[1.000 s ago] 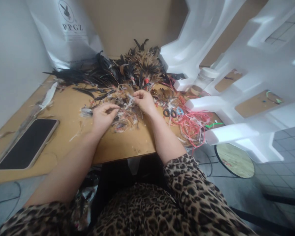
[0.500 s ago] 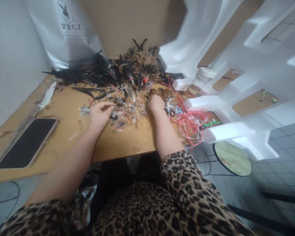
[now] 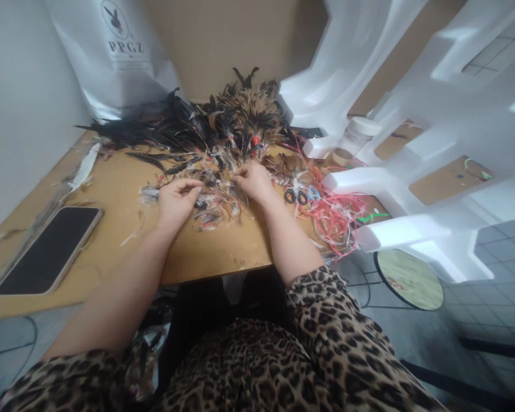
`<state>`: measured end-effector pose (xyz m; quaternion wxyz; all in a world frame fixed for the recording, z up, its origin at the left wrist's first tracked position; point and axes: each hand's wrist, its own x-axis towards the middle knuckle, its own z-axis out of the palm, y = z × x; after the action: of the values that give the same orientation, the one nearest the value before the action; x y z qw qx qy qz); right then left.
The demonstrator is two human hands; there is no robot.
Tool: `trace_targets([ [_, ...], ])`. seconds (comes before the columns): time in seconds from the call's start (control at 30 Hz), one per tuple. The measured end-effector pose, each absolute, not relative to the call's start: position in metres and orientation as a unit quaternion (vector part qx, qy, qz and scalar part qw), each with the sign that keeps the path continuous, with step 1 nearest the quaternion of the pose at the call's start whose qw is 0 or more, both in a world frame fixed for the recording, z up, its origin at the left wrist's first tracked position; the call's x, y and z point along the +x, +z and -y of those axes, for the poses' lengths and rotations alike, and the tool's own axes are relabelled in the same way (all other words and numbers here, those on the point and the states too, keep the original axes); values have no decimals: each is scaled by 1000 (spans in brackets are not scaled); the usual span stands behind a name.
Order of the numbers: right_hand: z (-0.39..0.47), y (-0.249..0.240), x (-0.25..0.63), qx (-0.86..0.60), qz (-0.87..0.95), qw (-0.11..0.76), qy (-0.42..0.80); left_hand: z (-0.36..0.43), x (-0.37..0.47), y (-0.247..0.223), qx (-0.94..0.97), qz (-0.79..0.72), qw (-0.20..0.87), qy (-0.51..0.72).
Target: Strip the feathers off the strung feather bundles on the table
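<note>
My left hand (image 3: 178, 201) rests at the left edge of a loose heap of small feathers (image 3: 217, 214), thumb and fingertips pinched together. Whatever sits in that pinch is too small to make out. Over the middle of the heap, my right hand (image 3: 255, 182) is also closed in a pinch, fingertips pointing left among the feathers. I cannot tell what it grips. Just behind lie long black feathers (image 3: 141, 133) and an upright bunch of brown feathers (image 3: 251, 106) with dark tips.
A phone (image 3: 49, 249) lies on the wooden table (image 3: 223, 254) at left, near a white feather (image 3: 86, 166). Red string (image 3: 337, 220), black rings (image 3: 295, 197) and a lidded jar (image 3: 358, 134) are at right, beside white foam pieces (image 3: 390, 232). A white bag (image 3: 124, 74) stands behind.
My right hand has moved left, from the heap's right side to its middle, closer to my left hand. The black rings now show more fully. My left hand has hardly moved.
</note>
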<state>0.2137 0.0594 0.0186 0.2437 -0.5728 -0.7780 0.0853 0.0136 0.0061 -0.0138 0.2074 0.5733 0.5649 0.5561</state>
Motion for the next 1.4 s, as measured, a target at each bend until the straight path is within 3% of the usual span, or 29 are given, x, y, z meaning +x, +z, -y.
trace_targets([
  [0.3, -55, 6, 185, -595, 779, 174, 90, -6, 15, -15, 583, -564, 212, 546],
  [0.47, -58, 7, 186, -596, 743, 264, 150, -7, 16, -15, 577, -553, 232, 554],
  [0.67, -58, 9, 183, -478, 622, 414, 461, -5, 20, -8, 518, -522, 362, 573],
  [0.77, -55, 12, 180, -413, 538, 425, 599, -4, 20, -6, 504, -491, 423, 571],
  [0.87, -53, 12, 177, -372, 498, 423, 659, -4, 19, -5, 497, -476, 452, 568],
  [1.27, -44, 9, 165, -354, 563, 399, 631, -5, 18, -5, 487, -495, 478, 538],
  [1.4, -55, 7, 175, -409, 611, 433, 521, -7, 15, -5, 459, -488, 485, 562],
])
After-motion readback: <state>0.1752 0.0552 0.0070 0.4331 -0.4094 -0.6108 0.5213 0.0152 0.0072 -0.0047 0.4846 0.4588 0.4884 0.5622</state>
